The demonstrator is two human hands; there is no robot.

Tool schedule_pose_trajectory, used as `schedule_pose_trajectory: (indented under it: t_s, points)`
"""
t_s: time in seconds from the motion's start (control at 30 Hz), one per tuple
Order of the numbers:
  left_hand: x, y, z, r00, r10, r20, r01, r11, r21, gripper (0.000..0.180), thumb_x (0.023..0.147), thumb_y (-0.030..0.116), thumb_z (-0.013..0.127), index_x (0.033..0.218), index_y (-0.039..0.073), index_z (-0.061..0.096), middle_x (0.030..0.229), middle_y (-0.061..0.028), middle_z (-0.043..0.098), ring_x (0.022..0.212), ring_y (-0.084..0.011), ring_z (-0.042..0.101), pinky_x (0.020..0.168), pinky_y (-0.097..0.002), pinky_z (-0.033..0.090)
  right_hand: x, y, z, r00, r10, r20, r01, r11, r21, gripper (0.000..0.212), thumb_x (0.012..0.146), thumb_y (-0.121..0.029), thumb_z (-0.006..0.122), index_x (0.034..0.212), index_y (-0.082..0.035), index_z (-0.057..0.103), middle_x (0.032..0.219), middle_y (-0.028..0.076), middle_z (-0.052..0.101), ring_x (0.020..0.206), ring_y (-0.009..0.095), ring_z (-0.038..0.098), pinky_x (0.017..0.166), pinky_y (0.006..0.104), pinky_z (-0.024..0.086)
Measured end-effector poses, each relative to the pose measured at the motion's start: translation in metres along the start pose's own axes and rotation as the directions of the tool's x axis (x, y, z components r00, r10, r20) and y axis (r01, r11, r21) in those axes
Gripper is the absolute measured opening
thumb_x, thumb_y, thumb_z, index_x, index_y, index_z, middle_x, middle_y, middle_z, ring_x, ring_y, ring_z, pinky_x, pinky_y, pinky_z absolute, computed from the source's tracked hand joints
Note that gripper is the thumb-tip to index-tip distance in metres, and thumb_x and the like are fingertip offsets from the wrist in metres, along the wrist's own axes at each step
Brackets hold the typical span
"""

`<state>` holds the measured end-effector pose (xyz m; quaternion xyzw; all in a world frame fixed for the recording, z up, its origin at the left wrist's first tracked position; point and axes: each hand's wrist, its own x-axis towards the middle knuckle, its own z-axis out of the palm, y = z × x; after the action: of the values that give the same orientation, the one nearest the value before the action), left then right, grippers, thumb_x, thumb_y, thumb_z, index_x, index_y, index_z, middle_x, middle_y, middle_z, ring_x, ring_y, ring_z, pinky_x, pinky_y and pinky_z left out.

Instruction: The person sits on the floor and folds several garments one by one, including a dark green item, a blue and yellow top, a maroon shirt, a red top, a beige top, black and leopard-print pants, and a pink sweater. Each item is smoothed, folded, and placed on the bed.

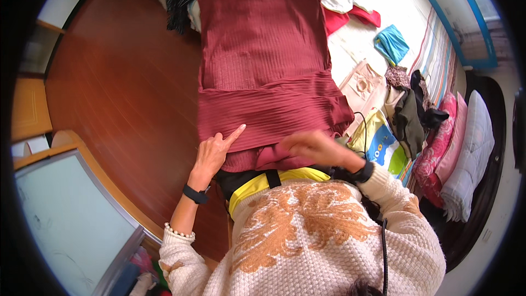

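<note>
A dark red ribbed garment lies spread out before me, its near part folded over in a band. My left hand rests at the left of the garment's near edge, the index finger stretched out over the cloth and the other fingers partly bent, holding nothing. Over the right side of the near edge is my right hand, blurred by motion. Its fingers reach left, loosely apart, above a bunched fold of the red cloth, and nothing shows in them.
Right of the garment, the bed bears a folded teal cloth, a pale pink garment, a yellow-and-blue printed piece and dark clothes. Folded bedding stands far right. Wooden floor and a large screen lie left.
</note>
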<state>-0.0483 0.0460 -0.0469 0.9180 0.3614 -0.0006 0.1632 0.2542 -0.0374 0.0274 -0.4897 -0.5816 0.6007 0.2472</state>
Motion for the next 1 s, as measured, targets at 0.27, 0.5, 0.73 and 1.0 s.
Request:
schedule_pose_trajectory:
  t_s: [0.27, 0.5, 0.73, 1.0]
  points:
    - [0.002, 0.005, -0.007, 0.999, 0.003, 0.053, -0.003, 1.000, -0.001, 0.091, 0.071, -0.010, 0.057, 0.145, 0.037, 0.034, 0.067, -0.0116, 0.045, 0.058, -0.0290, 0.056, 0.055, -0.0423, 0.051, -0.058, 0.084, -0.097, 0.558, 0.229, -0.798, -0.544, 0.827, -0.142, 0.029, 0.078, -0.015, 0.072, 0.102, -0.002, 0.065, 0.077, 0.010, 0.067, 0.071, 0.018, 0.065, 0.064, 0.0314, 0.051]
    - [0.003, 0.007, -0.016, 0.995, -0.003, 0.103, 0.005, 1.000, -0.012, 0.095, 0.067, -0.009, 0.061, 0.145, 0.035, 0.032, 0.068, -0.0110, 0.046, 0.059, -0.0298, 0.056, 0.056, -0.0430, 0.051, -0.044, 0.107, -0.084, 0.530, -0.028, -0.848, -0.632, 0.654, -0.416, 0.034, 0.072, -0.021, 0.077, 0.098, -0.005, 0.064, 0.081, 0.009, 0.062, 0.077, 0.024, 0.062, 0.069, 0.0368, 0.049]
    - [0.003, 0.005, -0.013, 0.997, 0.045, 0.067, -0.049, 0.997, 0.053, 0.089, 0.065, -0.006, 0.062, 0.144, 0.026, 0.037, 0.067, -0.0088, 0.046, 0.059, -0.0259, 0.056, 0.056, -0.0387, 0.050, -0.040, 0.104, -0.089, 0.671, -0.087, -0.736, -0.506, 0.672, -0.541, 0.022, 0.079, -0.016, 0.069, 0.096, -0.004, 0.060, 0.086, 0.012, 0.059, 0.088, 0.032, 0.057, 0.075, 0.0410, 0.046]
    - [-0.006, -0.002, -0.010, 0.937, 0.160, -0.312, -0.129, 0.985, 0.118, 0.072, 0.066, 0.003, 0.062, 0.136, 0.010, 0.049, 0.068, -0.0049, 0.041, 0.060, -0.0197, 0.051, 0.057, -0.0317, 0.047, -0.037, 0.089, -0.122, 0.393, -0.110, -0.913, -0.222, 0.952, -0.211, 0.025, 0.086, -0.001, 0.058, 0.111, -0.004, 0.053, 0.086, 0.018, 0.064, 0.078, 0.030, 0.064, 0.066, 0.0370, 0.049]
